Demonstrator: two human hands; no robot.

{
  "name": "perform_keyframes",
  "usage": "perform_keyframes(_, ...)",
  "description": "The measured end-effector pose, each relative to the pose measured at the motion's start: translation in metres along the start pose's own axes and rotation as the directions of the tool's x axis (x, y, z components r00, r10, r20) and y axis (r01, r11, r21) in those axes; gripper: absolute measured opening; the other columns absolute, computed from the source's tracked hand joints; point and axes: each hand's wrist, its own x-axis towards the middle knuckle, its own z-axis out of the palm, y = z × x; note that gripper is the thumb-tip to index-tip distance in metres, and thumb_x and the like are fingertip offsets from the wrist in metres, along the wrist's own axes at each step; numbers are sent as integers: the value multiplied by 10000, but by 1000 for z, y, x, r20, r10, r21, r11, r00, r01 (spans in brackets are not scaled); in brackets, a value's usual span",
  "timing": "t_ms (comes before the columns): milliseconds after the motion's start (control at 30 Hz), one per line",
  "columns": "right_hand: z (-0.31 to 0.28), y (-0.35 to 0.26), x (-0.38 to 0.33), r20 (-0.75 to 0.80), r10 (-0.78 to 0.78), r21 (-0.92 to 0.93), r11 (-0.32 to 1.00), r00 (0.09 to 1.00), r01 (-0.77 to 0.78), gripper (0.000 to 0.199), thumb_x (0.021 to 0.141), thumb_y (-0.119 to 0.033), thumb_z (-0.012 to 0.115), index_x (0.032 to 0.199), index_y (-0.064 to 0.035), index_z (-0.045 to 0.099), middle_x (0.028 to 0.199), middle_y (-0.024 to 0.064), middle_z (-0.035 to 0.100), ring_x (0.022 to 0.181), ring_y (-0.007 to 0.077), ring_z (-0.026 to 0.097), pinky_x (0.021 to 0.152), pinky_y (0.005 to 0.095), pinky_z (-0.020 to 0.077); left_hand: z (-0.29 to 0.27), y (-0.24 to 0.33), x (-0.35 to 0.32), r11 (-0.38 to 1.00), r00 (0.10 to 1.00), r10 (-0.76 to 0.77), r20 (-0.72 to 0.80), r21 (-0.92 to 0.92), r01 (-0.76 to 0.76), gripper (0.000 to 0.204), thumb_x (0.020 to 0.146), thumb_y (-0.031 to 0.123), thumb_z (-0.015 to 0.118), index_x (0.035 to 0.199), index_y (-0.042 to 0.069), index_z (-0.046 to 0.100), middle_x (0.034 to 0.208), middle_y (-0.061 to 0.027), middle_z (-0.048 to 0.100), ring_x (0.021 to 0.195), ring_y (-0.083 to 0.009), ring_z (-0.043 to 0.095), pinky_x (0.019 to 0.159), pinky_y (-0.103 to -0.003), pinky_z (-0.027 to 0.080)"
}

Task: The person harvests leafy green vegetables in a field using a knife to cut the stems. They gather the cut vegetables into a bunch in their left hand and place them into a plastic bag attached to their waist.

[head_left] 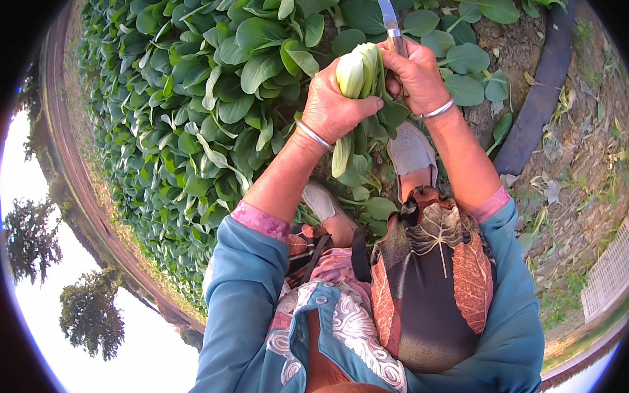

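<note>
My left hand [329, 109] is wrapped round a head of bok choy [352, 72]. Its pale green base points up and away from me, and its leaves hang down below my fingers. In my right hand [421, 78] is a knife [385, 8] with a wooden handle, its blade pointing away from me. The fingers of that hand are close against the right side of the bok choy; whether they also pinch a leaf, I cannot tell. A pale leaf stalk [341, 156] hangs under my left wrist.
Dense leafy greens [186, 97] grow ahead and to the left. Along the right runs a flat black strip [543, 95] on bare soil with scattered leaves. A white slatted crate [613, 269] stands at the far right. My shoes [411, 151] are among the plants.
</note>
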Motion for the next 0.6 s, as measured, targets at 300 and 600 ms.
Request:
perform_keyframes(300,-23,44,49,58,-68,-757,647,996,88,474,832,-426,676,770,42,626,646,185,621,598,326,610,603,415,490,-58,39,60,-26,923,-266,279,955,-296,355,681,46,622,1035,40,651,1436,-100,482,953,-331,670,813,-420,538)
perform_keyframes(600,11,59,65,0,179,-981,193,984,-35,359,849,-349,622,948,-14,705,961,231,683,960,401,641,843,474,505,-119,-3,47,-113,966,-198,166,975,-191,350,679,11,611,1021,51,676,1523,-32,374,965,-302,669,813,-420,533)
